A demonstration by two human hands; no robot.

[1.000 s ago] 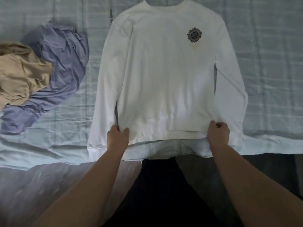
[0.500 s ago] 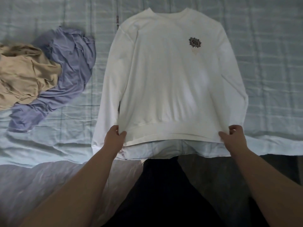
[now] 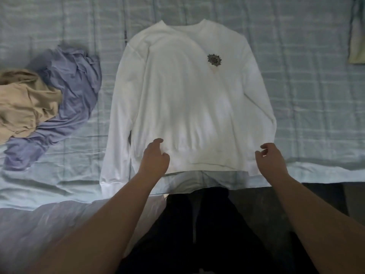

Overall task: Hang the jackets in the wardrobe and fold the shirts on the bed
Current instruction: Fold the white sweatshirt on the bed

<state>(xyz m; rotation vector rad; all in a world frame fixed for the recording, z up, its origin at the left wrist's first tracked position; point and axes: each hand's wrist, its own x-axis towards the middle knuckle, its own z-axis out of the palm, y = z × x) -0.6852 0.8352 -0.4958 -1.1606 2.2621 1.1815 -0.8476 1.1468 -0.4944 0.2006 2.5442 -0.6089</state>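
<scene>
A white long-sleeved shirt [image 3: 189,99] with a small dark emblem on the chest lies flat, front up, on the pale blue bed [image 3: 306,95], its hem toward me and both sleeves down its sides. My left hand [image 3: 155,159] hovers over the hem's left part with fingers loosely curled, holding nothing. My right hand [image 3: 270,158] is at the hem's right corner, fingers loosely bent and apart from the cloth. A crumpled purple shirt [image 3: 71,95] and a crumpled beige shirt [image 3: 25,103] lie in a heap at the left.
The bed's near edge [image 3: 316,175] runs across just below the hem, with dark floor beyond it on the right. A white quilt [image 3: 59,224] covers the lower left. A yellowish cloth [image 3: 357,40] shows at the far right edge.
Both hands have let go of the shirt's hem, which they held taut before. The shirt now lies flat and a little further up the bed.
</scene>
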